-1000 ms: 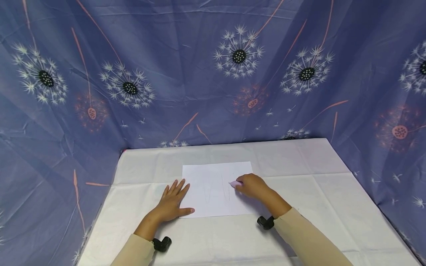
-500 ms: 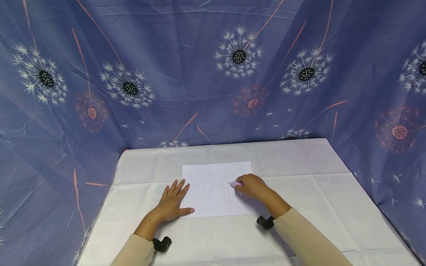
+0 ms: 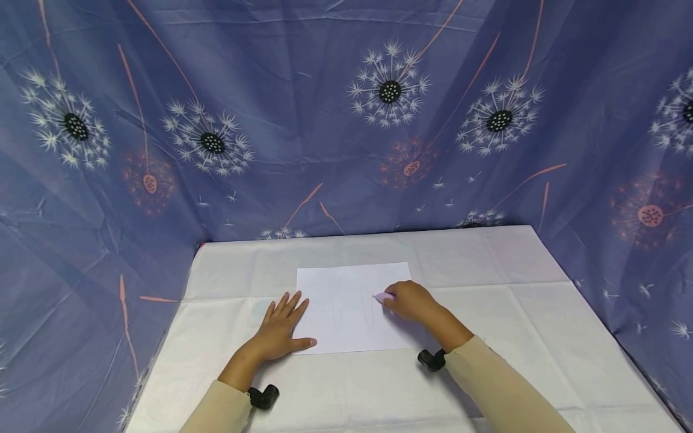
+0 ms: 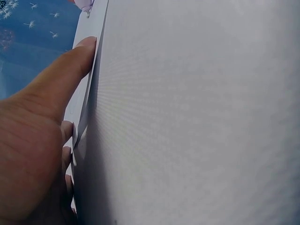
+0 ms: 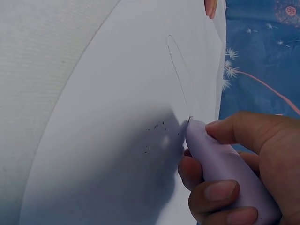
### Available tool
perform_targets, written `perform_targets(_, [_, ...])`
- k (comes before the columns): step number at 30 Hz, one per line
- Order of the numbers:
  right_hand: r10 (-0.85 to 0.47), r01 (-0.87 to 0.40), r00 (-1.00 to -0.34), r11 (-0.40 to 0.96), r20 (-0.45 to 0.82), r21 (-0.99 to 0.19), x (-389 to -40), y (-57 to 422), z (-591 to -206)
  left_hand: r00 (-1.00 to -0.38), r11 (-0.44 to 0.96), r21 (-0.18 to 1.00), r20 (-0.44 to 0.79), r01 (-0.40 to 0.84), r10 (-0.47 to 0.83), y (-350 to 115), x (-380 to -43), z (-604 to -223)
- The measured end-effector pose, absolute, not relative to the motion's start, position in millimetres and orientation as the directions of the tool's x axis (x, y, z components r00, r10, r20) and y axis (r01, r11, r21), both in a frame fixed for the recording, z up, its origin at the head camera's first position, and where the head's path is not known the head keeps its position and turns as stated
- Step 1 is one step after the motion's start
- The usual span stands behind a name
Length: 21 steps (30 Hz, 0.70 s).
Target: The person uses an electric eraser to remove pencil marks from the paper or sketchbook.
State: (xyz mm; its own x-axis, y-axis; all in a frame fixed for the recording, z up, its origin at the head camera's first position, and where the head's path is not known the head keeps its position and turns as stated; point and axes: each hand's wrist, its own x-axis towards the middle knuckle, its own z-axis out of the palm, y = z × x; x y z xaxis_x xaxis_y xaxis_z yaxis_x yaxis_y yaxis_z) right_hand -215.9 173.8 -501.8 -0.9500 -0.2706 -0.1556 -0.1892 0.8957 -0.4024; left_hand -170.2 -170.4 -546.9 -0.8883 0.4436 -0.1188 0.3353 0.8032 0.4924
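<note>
A white sheet of paper (image 3: pixel 352 310) with thin grey V-shaped lines lies on the white-covered table. Spread flat, my left hand (image 3: pixel 281 331) rests on its left edge; the left wrist view shows the thumb (image 4: pixel 75 65) along the paper's near edge. Over the right part of the sheet, my right hand (image 3: pixel 414 304) grips a chunky lilac tool that looks like an electric eraser (image 5: pixel 225 164). Its narrow tip is at or just above the paper, near the end of a curved line (image 5: pixel 176 65). Small dark crumbs (image 5: pixel 161 125) lie beside the tip.
The table (image 3: pixel 520 337) wears a creased white cloth. Behind it and at both sides hangs a blue curtain (image 3: pixel 303 120) with dandelion prints. Black wrist cameras sit at the left cuff (image 3: pixel 263 397) and the right cuff (image 3: pixel 431 361).
My right hand and the electric eraser have shifted very slightly away from me. My left hand and the paper stay where they were.
</note>
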Motion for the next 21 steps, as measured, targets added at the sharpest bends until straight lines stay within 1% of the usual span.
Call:
perform_targets(4, [-0.266,-0.192,-0.954,0.898,-0.141,-0.395,-219.5,173.8,-503.3,-0.888,0.781,0.516,-0.080,0.351,0.452,-170.9,-169.2,-548.2])
perform_targets(8, [-0.265,-0.188,-0.952,0.901,-0.153,-0.392,-219.2,173.4,-502.3,-0.886,0.756,0.537,-0.033,0.375,0.463,-172.2,-168.9,-552.7])
perform_targets(11, [-0.270,-0.190,-0.948,0.903,-0.167,-0.385,-216.7,173.6,-501.2,-0.885,0.754,0.535,-0.026,0.381,0.465,-172.3,-169.2,-554.2])
perform_targets(18, [-0.276,-0.181,-0.940,0.901,-0.200,-0.395,-213.6,175.6,-500.8,-0.889,0.803,0.494,-0.119,0.334,0.443,-169.3,-171.2,-546.7])
perform_targets(21, [-0.298,-0.194,-0.930,0.894,-0.213,-0.404,-212.2,176.8,-501.3,-0.887,0.810,0.486,-0.137,0.328,0.441,-169.1,-171.4,-545.7])
